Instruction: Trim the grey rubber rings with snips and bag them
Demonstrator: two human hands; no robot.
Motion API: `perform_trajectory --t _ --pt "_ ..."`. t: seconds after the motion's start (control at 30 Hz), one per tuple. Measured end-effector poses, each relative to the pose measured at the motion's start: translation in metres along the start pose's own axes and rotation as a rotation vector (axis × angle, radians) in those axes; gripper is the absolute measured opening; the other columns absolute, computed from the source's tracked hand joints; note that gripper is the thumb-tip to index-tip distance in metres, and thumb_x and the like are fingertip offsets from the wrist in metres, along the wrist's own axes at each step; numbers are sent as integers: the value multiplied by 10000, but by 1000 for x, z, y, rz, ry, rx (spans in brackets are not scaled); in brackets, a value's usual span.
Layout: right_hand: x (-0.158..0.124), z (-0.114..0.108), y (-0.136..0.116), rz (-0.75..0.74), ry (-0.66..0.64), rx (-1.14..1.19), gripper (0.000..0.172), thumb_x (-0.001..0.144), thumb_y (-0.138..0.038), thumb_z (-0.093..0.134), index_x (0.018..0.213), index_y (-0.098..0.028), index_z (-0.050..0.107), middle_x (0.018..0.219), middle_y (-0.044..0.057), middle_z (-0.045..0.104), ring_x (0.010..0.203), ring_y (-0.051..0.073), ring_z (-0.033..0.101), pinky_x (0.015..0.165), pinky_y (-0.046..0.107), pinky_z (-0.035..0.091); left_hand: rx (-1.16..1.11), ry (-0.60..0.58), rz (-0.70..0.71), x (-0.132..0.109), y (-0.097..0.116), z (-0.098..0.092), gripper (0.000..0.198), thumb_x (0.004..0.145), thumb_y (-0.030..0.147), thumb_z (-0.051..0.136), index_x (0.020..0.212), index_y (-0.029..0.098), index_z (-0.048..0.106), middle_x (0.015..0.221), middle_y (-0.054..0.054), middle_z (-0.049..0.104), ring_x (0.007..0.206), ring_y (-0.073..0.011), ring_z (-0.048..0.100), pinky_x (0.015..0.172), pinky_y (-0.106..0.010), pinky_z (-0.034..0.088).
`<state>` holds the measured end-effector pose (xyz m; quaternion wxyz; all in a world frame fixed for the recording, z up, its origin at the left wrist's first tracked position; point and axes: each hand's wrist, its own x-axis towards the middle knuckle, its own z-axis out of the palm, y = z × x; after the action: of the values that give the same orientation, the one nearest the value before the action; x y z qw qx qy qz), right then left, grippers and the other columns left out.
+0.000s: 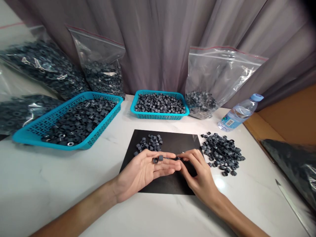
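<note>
My left hand [145, 169] lies palm up over a black mat [165, 187], fingers stretched out flat. Two small dark grey ring-like caps [158, 159] rest loose on its fingers. At its fingertips, my right hand [196, 168] is closed in a pinch on a small dark piece [178, 158], seemingly another cap and partly hidden by the fingers. Behind the left hand, a small heap of the same caps [151, 143] sits on the mat. A larger pile of caps [222, 151] lies to the right of the mat, close to the right hand.
Two blue baskets [98, 140] [160, 116] full of small dark pieces stand at left and back. Zip bags [103, 74] [201, 102] of pieces lean behind them. A water bottle [239, 113] is at back right, beside a cardboard box [291, 115].
</note>
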<state>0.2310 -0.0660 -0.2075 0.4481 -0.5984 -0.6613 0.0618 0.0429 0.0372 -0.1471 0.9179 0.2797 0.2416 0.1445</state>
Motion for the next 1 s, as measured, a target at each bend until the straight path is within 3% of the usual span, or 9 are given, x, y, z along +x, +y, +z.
perform_trajectory --t 0.3,0.47,0.67,0.8,1.0 --pt "1 -10 -11 -4 119 77 243 983 -138 569 1193 -249 622 1043 75 624 912 207 606 742 352 521 82 16 -27 -1 0 4 509 1027 415 420 1216 13 668 1165 -224 730 1149 -310 671 1103 -431 411" --pt "-2 -14 -26 -80 31 89 308 967 -123 591 1243 -255 633 970 70 588 898 218 581 755 366 507 112 -51 -28 -2 -3 2 534 1031 488 386 1178 82 700 1171 -170 720 1190 -293 628 1144 -445 351" --pt "-6 -11 -32 -115 -120 115 446 972 -144 595 1388 -300 559 998 69 548 956 222 566 832 395 516 154 -49 -49 -4 -7 -1 551 1008 550 421 1199 112 697 1163 -141 716 1206 -292 594 1160 -460 306" --pt "-5 -13 -29 -88 -122 102 459 979 -179 581 1416 -307 527 1035 76 566 977 237 574 845 417 514 103 -39 -44 -3 -6 1 518 1011 530 430 1130 120 722 1196 -141 710 1239 -294 586 1169 -450 312" --pt "-2 -17 -26 -89 -90 135 422 988 -74 495 1343 -288 567 1062 71 620 961 216 596 821 384 495 116 -55 -43 -3 -8 3 523 1026 500 411 1146 97 722 1171 -146 712 1213 -290 599 1171 -453 338"
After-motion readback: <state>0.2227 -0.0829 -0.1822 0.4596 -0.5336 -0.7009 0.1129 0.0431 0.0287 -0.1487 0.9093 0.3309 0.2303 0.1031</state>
